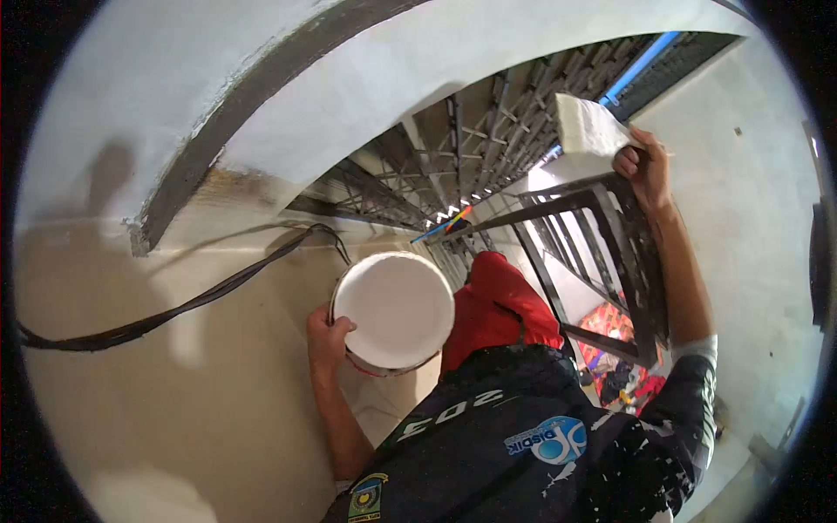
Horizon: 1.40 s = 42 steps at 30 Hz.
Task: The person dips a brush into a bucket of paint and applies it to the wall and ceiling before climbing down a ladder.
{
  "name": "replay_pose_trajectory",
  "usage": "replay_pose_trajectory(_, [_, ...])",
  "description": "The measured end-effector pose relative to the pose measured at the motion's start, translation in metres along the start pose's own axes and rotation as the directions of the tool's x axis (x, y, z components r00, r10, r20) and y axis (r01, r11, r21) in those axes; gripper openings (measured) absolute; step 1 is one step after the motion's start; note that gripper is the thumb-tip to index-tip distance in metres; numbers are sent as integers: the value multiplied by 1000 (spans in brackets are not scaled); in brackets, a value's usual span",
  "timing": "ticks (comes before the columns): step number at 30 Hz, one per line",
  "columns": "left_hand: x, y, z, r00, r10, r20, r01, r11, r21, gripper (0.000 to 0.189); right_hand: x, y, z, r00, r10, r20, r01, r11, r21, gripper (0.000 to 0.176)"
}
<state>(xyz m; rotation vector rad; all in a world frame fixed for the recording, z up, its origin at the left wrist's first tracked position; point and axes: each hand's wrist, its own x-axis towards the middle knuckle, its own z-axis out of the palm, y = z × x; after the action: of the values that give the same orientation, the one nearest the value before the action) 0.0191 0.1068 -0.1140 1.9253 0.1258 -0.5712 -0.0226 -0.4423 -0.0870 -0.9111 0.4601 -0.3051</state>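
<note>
A round bucket [394,311] of white paint is held up near the middle of the view. My left hand [328,342] grips its left rim, thumb over the edge. At the upper right my right hand [646,166] is closed around the handle of a wide paintbrush [589,127], whose white bristles point up and left. Directly below the right hand stands a dark ladder-like frame [641,279]. The brush is apart from the bucket, close to the pale wall on the right.
Dark cables [209,295] cross the left wall [105,410]. A dark trim strip [227,122] curves along the upper left. Roof battens [488,122] and a blue pipe [641,70] show behind. Far below lies a colourful heap [615,366] of items.
</note>
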Motion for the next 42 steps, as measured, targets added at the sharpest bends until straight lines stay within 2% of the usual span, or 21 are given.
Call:
replay_pose_trajectory(1, [-2, 3, 3, 999, 12, -34, -11, 1000, 6, 26, -4, 2, 7, 994, -55, -94, 47, 995, -84, 26])
replay_pose_trajectory(2, [-2, 8, 10, 1000, -4, -26, 5, 1000, 25, 26, -3, 3, 5, 995, -78, -62, 66, 982, -177, 26])
replay_pose_trajectory(4, [-1, 16, 11, 995, 15, -95, -12, 999, 36, 26, 1, 6, 4, 987, -61, -150, 36, 986, -164, 30])
replay_pose_trajectory(6, [-3, 19, 12, 998, 37, -49, -31, 993, 110, 28, 6, 11, -7, 987, -73, -141, 50, 986, -162, 31])
replay_pose_trajectory(7, [-7, 24, 10, 993, 65, -100, -56, 994, 96, 28, 3, 11, -1, 984, -139, -113, 111, 969, -222, 34])
replay_pose_trajectory(8, [-10, 33, 6, 992, 84, -91, -68, 984, 165, 28, 14, 13, -31, 992, -124, 0, 120, 960, -253, 37])
replay_pose_trajectory(9, [-15, 38, 6, 992, 98, -85, -77, 971, 225, 29, 14, 13, -33, 989, -134, -58, 114, 955, -273, 38])
replay_pose_trajectory(10, [-22, 46, 9, 980, 136, -144, -105, 974, 201, 29, 12, 10, -29, 990, -126, -57, 105, 954, -281, 37])
replay_pose_trajectory(13, [-37, 55, 15, 971, 141, -194, -111, 981, 157, 30, 3, 10, -21, 989, -143, -42, 128, 960, -250, 34])
replay_pose_trajectory(16, [-55, 70, 22, 975, 123, -183, -80, 971, 223, 31, -7, 9, -18, 976, -215, -23, 199, 933, -300, 33])
replay_pose_trajectory(19, [-44, 75, 32, 975, 131, -181, -83, 964, 251, 31, -1, 6, -16, 962, -245, 122, 271, 912, -307, 30])
replay_pose_trajectory(21, [-36, 70, 50, 963, 203, -176, -157, 957, 243, 32, -3, 8, -16, 957, -233, 176, 277, 915, -295, 28])
replay_pose_trajectory(23, [-29, 57, 77, 961, 210, -180, -169, 961, 218, 32, -4, 8, -10, 963, -268, 35, 260, 884, -389, 25])
replay_pose_trajectory(26, [-4, 12, 109, 967, 209, -145, -196, 976, 100, 31, -1, 5, -10, 971, -236, 34, 231, 892, -388, 25])
replay_pose_trajectory(28, [5, -17, 134, 959, 190, -212, -199, 980, -21, 30, -8, 3, 2, 973, -232, -15, 212, 910, -356, 24])
replay_pose_trajectory(29, [12, -36, 146, 944, 230, -237, -241, 970, -19, 30, -5, 1, -3, 975, -222, 22, 213, 897, -386, 24])
replay_pose_trajectory(30, [15, -48, 156, 957, 215, -196, -225, 974, -31, 30, -1, 0, -8, 976, -210, 56, 214, 886, -411, 24])
replay_pose_trajectory(32, [19, -73, 177, 970, 182, -161, -211, 960, -187, 29, 4, -2, -16, 970, -193, 144, 238, 864, -443, 26])
replay_pose_trajectory(36, [24, -95, 204, 981, 174, -83, -184, 974, -129, 28, -4, -3, 0, 977, -212, 18, 196, 867, -458, 29])
replay_pose_trajectory(37, [28, -109, 213, 979, 186, -78, -195, 970, -142, 28, -7, -4, -1, 974, -189, 128, 227, 856, -465, 30])
replay_pose_trajectory(42, [47, -164, 233, 985, 160, -64, -167, 978, -124, 28, -17, -2, 12, 979, -194, 69, 204, 871, -446, 31])
